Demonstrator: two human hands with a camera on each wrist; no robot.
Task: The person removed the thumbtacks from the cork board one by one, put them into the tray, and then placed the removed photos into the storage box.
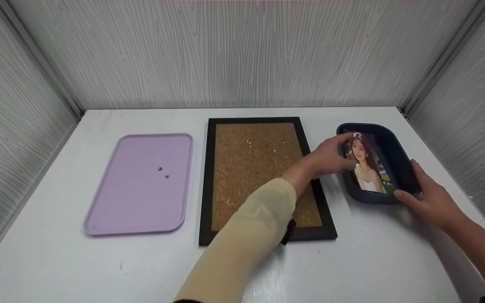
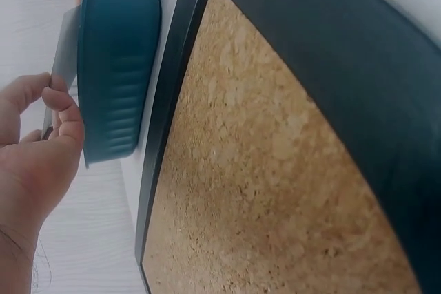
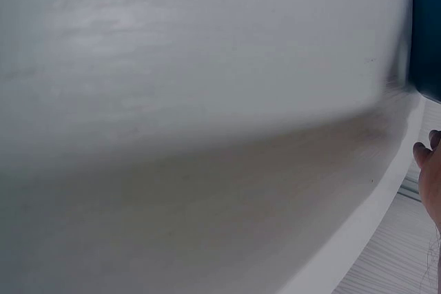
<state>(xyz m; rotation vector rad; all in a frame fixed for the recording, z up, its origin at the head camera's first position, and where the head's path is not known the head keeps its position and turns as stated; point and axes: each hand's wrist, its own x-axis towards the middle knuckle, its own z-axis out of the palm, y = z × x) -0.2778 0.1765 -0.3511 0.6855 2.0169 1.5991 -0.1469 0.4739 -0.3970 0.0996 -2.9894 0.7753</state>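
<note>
A photo print of a person [image 1: 367, 170] is at a dark blue plastic basin [image 1: 400, 158] on the right of the table. My left hand [image 1: 330, 155] pinches the photo's left edge between thumb and fingers. The left wrist view shows that hand [image 2: 38, 160] holding the thin photo [image 2: 66, 49] at the rim of the ribbed basin [image 2: 117, 60]. At the basin's lower right corner, my right hand [image 1: 435, 203] grips the rim, thumb on the near side. Only part of the right hand [image 3: 431, 180] appears in the right wrist view.
A black frame [image 1: 267, 120] with a cork board [image 1: 255, 168] lies mid-table, under my left forearm. Left of it is a purple tray [image 1: 137, 185] bearing two tiny objects [image 1: 160, 169]. Wood-patterned panels [image 1: 242, 54] stand around the white table [image 1: 352, 261].
</note>
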